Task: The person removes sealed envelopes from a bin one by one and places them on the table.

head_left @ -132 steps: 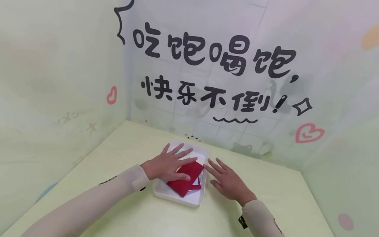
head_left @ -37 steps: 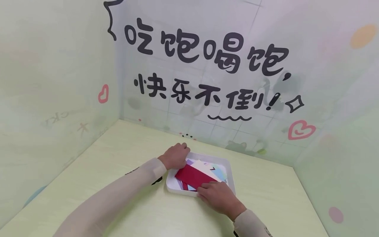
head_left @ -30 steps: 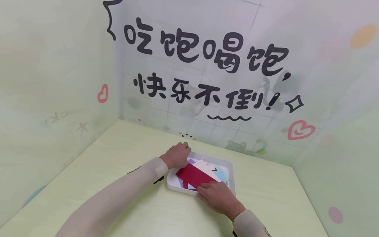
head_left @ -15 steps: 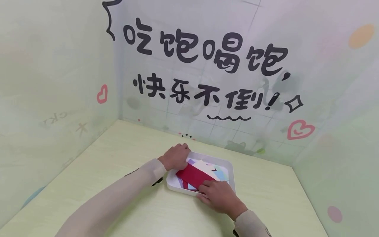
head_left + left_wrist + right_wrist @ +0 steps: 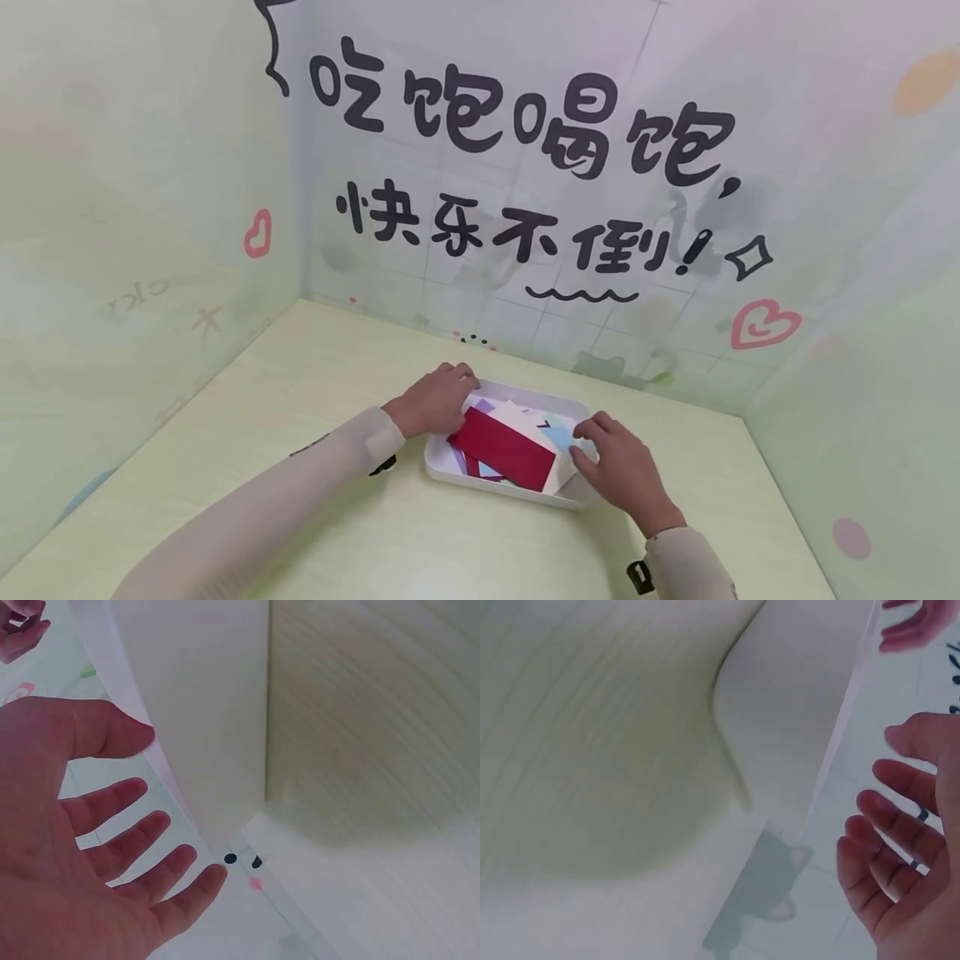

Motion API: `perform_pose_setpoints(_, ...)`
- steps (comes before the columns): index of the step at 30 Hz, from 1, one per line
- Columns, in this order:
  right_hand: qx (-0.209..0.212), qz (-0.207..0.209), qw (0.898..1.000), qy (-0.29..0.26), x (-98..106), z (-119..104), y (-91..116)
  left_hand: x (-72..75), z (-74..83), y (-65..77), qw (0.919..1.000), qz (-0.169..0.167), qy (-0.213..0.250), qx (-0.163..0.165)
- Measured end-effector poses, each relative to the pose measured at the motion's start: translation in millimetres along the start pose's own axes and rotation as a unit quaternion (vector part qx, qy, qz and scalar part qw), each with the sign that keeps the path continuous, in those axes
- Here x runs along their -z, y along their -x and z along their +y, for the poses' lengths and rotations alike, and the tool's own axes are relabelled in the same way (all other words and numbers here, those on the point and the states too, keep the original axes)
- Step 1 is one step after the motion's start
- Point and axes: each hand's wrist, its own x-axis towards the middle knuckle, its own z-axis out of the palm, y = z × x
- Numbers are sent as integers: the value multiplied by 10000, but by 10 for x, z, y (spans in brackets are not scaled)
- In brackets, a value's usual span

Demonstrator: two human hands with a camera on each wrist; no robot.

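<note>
A white shallow tray (image 5: pixel 495 490) lies on the table with loose cards and paper in it. On top is a dark red paper rectangle (image 5: pixel 504 450), over a cream card (image 5: pixel 517 417) and pale blue and purple pieces. My left hand (image 5: pixel 435 398) is at the tray's left end, its thumb right by the rim and its fingers loosely extended in the left wrist view. At the right end, my right hand (image 5: pixel 621 462) hovers with thumb and fingers apart, holding nothing. The right wrist view shows those fingers (image 5: pixel 885 870) loosely bent beside the tray's outer wall (image 5: pixel 787 690).
The pale wooden table (image 5: pixel 360 533) runs back to a printed wall (image 5: pixel 480 275) with black lettering. Side walls (image 5: pixel 150 208) stand at left and right. Table surface extends around the tray on all sides.
Since the earliest frame, the tray has turned so its long side runs sideways, and my left hand has left the red paper. My right hand has just moved from the near edge to the right end.
</note>
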Motion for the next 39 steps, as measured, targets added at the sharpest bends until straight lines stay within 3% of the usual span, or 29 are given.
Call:
perform_pose_setpoints(6,-569,-230,9981,-52,-66,171,30,-57,-94,26,9999,-79,86,-61)
perform_pose_setpoints(11,-767,-657,9949,74,-167,208,38,-63,-138,11,9993,-76,305,-179)
perform_pose_setpoints(16,-850,-746,9934,178,-191,189,31,-77,-119,-24,9995,-93,214,-231)
perform_pose_setpoints(20,-904,-767,9926,256,-188,179,21,-100,-32,-36,9973,-127,220,-695)
perform_pose_setpoints(25,-1004,-845,9908,335,-185,163,2,-105,156,-33,9865,-508,362,-1517)
perform_pose_setpoints(28,-1030,-913,9896,408,-196,154,-7,-118,255,-40,9813,-755,353,-1733)
perform_pose_setpoints(39,-1068,-1041,9876,493,-230,104,-17,-165,375,-83,9750,-1426,-15,-1702)
